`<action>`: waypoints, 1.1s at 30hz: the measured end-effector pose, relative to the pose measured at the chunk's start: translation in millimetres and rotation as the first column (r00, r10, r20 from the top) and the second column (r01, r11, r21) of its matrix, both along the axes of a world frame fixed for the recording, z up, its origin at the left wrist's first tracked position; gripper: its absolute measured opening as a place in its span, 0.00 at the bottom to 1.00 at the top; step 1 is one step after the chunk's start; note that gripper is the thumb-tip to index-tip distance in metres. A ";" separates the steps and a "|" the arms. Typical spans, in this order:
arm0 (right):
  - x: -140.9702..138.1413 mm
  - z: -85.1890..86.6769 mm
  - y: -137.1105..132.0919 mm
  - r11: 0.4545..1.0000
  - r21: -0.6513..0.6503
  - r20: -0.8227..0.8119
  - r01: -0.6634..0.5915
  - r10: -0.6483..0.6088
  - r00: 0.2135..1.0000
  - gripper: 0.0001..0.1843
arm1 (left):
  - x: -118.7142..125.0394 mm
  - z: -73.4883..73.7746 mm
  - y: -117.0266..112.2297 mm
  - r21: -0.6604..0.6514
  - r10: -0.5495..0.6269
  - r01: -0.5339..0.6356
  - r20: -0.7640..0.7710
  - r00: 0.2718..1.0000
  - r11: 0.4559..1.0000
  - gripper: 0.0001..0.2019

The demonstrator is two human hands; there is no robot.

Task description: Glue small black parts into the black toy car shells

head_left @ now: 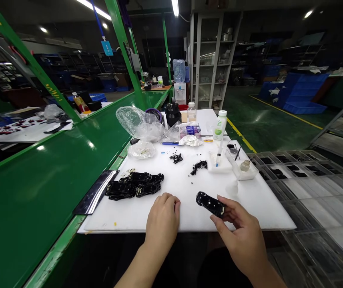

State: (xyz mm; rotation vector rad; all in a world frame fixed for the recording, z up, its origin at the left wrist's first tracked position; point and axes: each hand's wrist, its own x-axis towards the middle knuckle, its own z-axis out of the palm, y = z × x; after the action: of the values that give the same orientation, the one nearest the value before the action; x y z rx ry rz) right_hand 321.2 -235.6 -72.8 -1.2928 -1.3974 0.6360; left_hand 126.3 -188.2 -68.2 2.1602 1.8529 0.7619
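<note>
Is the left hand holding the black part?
No, the right hand holds the black part; the left hand lies curled on the white board.

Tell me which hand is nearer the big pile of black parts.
Left. The left hand sits just right of the pile; the right hand is farther right, its fingers holding a separate black part.

Bare board point(186, 185) ahead; black parts pile point(135, 186) blocks left; tray point(253, 175) right.

White bottle point(221, 125), plastic bag point(138, 122), green conveyor point(54, 168)
</note>
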 end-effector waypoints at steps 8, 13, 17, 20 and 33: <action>-14.2 -4.1 -12.0 0.999 0.028 -0.163 0.029 -0.024 0.986 0.17 | 21.9 33.5 -13.1 -0.344 0.258 0.224 0.905 0.338 0.912 0.10; -22.5 -1.1 -14.6 0.999 0.047 -0.131 0.011 -0.005 0.991 0.16 | 36.4 39.0 -16.2 -0.378 0.407 0.349 0.913 -0.010 0.858 0.07; -23.2 -2.0 -15.0 0.997 0.074 -0.087 0.024 -0.018 0.996 0.16 | 38.2 36.8 -17.1 -0.369 0.412 0.370 0.910 -0.040 0.852 0.07; -23.5 -3.2 -14.6 0.995 0.100 -0.051 0.027 -0.022 0.998 0.16 | 38.5 35.1 -17.7 -0.362 0.410 0.373 0.910 -0.058 0.855 0.08; -29.5 -2.8 -14.5 0.977 0.211 0.004 0.023 -0.024 1.000 0.16 | 45.7 37.0 -20.8 -0.324 0.386 0.353 0.914 -0.123 0.878 0.09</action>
State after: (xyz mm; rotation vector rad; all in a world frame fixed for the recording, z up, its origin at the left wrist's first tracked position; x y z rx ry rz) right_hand 291.7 -250.1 -75.5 -1.1410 -1.4126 0.4537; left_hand 172.0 -209.0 -31.2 0.4960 0.8563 1.2265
